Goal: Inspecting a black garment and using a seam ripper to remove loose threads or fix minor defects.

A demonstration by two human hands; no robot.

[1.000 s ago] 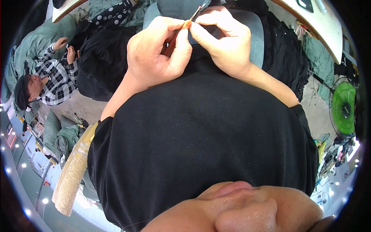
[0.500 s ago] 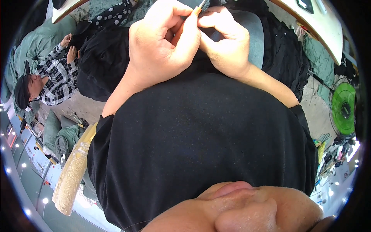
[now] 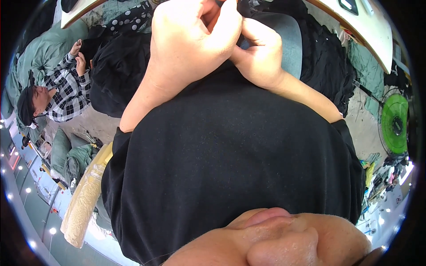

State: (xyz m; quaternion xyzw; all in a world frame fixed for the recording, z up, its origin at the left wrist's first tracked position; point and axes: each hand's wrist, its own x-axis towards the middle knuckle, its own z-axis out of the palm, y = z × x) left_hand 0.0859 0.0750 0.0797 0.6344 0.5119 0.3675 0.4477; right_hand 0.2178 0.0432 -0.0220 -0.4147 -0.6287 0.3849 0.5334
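My left hand (image 3: 193, 42) is raised at the top of the head view, its thumb and fingers closed in a pinch. A thin orange tool showed in that pinch a moment ago; now the fingertips and the top edge mostly hide it. Close against it, my right hand (image 3: 259, 55) is closed too, its fingertips behind the left hand. What the right fingers hold cannot be made out. Black cloth (image 3: 117, 57) lies beside my left wrist, and a grey-blue rounded surface (image 3: 284, 42) shows beyond my right hand.
Pale tabletops curve in at the upper left (image 3: 84, 11) and upper right (image 3: 368, 31), the latter bearing a phone (image 3: 349, 6). A person (image 3: 62, 95) in a checked shirt sits at left. A wrapped yellow roll (image 3: 84, 204) stands lower left; a green fan (image 3: 395, 124) stands at right.
My left hand has shifted slightly up and right, now overlapping my right hand more. The orange tool has passed mostly out of sight. The person at left has opened their hands.
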